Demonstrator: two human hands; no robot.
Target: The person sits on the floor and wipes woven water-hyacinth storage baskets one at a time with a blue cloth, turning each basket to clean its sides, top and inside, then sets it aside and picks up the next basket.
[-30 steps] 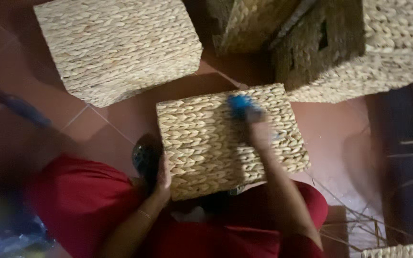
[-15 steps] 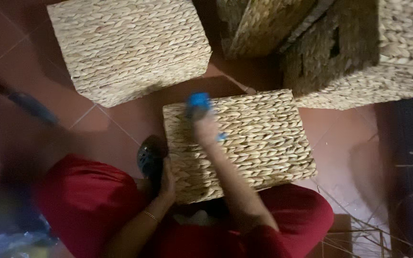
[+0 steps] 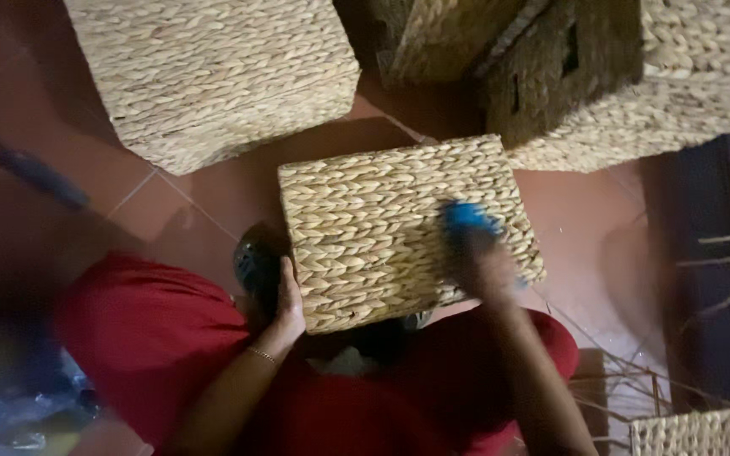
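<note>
Woven basket (image 3: 399, 228), upturned on lap, contents hidden; larger woven baskets (image 3: 213, 76) far left & right. Left hand (image 3: 287, 297) fingers flat on near-left side. Right hand (image 3: 483, 262), blurred, grips blue tool (image 3: 466, 215), now right of centre vs. far-left edge 0.5 s ago.

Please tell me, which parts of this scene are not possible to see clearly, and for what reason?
- Head view: the right hand and the blue object it holds are motion-blurred; the object's kind is unclear.
- The woven basket on the lap shows one face only; its opening is hidden.
- The left hand has its fingers hidden by the basket's edge.
- The large basket is cut off by the top edge.
- The dark object beside the left hand is too dim.
</note>
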